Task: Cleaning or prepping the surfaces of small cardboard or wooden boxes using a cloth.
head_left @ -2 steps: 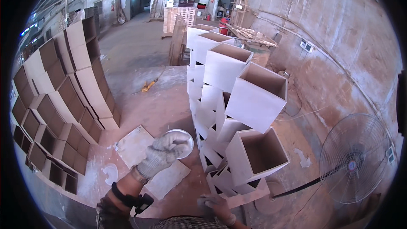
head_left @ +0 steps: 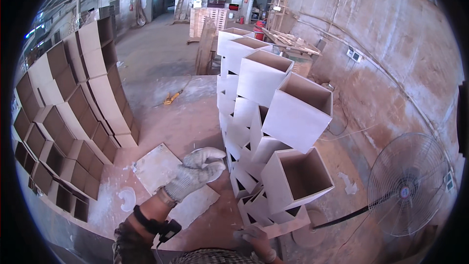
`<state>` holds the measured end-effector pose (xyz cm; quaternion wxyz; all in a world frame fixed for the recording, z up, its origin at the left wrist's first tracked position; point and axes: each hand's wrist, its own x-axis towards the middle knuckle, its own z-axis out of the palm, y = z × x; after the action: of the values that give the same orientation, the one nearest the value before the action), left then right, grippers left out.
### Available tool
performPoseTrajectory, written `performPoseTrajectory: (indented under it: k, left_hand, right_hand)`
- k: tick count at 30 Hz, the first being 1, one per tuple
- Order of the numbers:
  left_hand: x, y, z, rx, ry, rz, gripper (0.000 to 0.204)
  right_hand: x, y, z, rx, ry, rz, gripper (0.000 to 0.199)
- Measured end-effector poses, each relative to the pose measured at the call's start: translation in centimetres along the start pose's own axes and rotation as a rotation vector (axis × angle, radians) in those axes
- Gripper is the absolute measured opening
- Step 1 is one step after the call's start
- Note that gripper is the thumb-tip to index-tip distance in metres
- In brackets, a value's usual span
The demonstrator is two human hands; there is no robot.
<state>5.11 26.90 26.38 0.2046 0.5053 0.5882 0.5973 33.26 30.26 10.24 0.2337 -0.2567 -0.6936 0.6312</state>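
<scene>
This place is a workshop for box-making or similar work. Tall stacks of brown open boxes [head_left: 96, 46] and white boxes [head_left: 265, 79] stand on the dusty floor [head_left: 161, 122], near a heap of wood strips [head_left: 288, 42], a large fan [head_left: 404, 191] and a stained wall [head_left: 386, 63].

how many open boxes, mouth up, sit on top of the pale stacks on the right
5, running far to near: farthest box, second box, middle box, fourth box, and nearest box, set lower. Others may be hidden behind them.
</scene>
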Motion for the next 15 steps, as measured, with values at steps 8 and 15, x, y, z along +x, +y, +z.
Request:
performPoseTrajectory:
  k: [8, 15]
  left_hand:
    - [4.7, -6.2, 1.0, 0.038, 0.108, 0.163, 0.023]
    - [8.5, -9.7, 0.6, -0.083, 0.331, 0.169, 0.029]
  right_hand:
    - [-5.8, -2.0, -3.5, 0.273, 0.184, 0.328, 0.022]
    - [-6.6, 0.9, -5.6, 0.269, 0.416, 0.234, 0.026]
